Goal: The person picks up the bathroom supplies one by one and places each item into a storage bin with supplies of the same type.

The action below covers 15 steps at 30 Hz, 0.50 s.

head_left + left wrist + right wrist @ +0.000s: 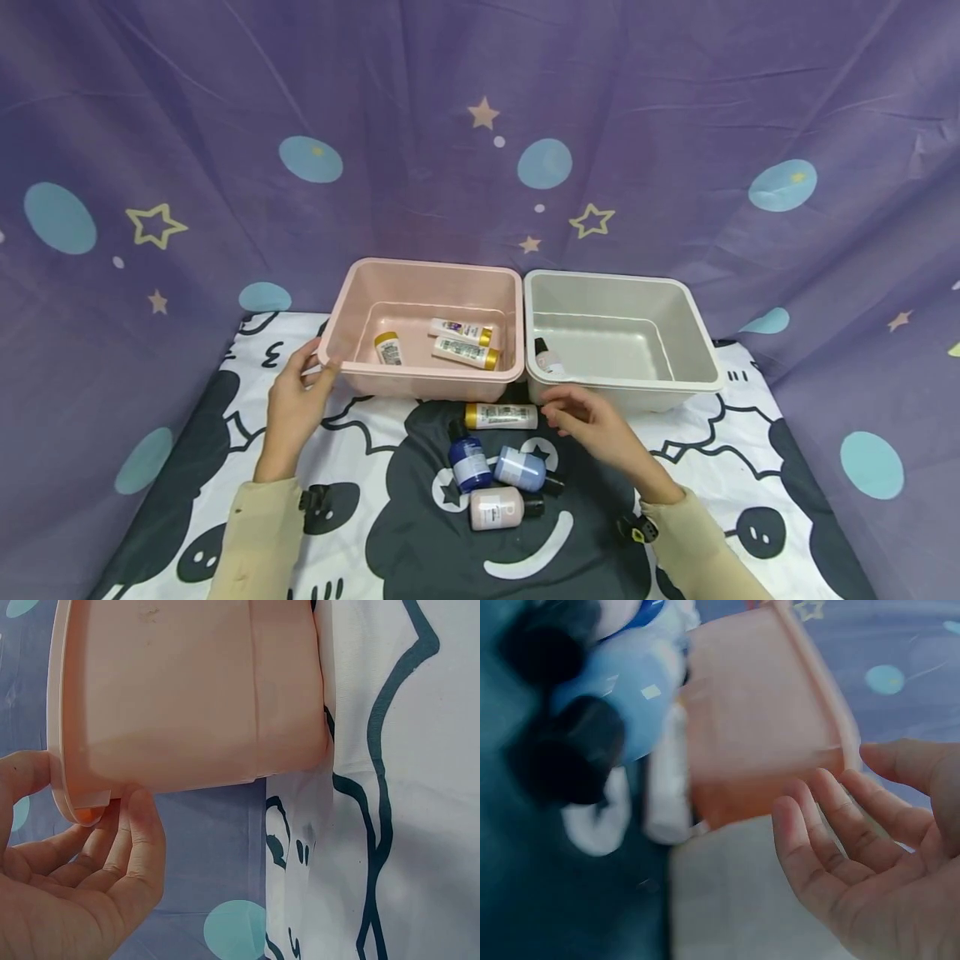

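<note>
At the left end of the pink plastic bin (pixel 427 385), my left hand (pixel 295 408) pinches the front corner of its rim. The left wrist view shows the thumb (pixel 26 772) on the rim and the fingers curled beneath it. Inside that bin lie three white tubes with gold caps, one of them a tube (pixel 388 348) apart at the left. My right hand (pixel 596 423) holds nothing, fingers loosely bent, close to the front wall of the off-white bin (pixel 637 396). A pale pink bottle (pixel 551 362) with a black cap leans in that bin's front left corner.
Before the bins lie a gold-capped tube (pixel 506 416), a dark blue bottle (pixel 470 462), a light blue bottle (pixel 521 468) and a pale pink bottle (pixel 497 508), close together on the patterned cloth (pixel 420 558). A purple curtain (pixel 420 100) hangs behind the bins.
</note>
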Each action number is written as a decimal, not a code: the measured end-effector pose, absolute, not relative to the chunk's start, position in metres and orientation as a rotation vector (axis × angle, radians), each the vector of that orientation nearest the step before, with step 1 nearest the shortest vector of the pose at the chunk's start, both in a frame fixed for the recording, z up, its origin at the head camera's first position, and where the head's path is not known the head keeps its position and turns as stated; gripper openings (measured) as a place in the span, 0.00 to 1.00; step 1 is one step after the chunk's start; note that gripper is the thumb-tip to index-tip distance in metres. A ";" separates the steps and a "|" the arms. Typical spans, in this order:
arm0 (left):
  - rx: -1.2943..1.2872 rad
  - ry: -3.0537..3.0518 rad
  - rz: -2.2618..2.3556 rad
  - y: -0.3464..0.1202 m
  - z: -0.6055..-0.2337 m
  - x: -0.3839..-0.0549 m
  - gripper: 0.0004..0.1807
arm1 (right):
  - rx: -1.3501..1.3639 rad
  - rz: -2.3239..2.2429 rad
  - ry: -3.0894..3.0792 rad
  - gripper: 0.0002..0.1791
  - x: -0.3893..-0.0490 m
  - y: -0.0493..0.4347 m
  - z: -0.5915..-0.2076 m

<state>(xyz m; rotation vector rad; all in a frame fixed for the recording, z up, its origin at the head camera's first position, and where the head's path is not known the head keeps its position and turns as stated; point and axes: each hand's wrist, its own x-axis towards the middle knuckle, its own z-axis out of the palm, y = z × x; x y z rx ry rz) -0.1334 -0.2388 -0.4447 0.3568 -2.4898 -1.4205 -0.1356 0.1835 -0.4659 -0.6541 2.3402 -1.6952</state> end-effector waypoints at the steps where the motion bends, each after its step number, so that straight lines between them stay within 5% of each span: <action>1: 0.357 -2.488 -1.420 -0.239 -0.445 -0.133 0.33 | -0.661 -1.666 2.365 0.15 -0.136 0.184 -0.471; 15: 0.366 -2.495 -1.410 -0.238 -0.445 -0.134 0.32 | -0.813 -1.102 2.719 0.22 -0.151 0.171 -0.513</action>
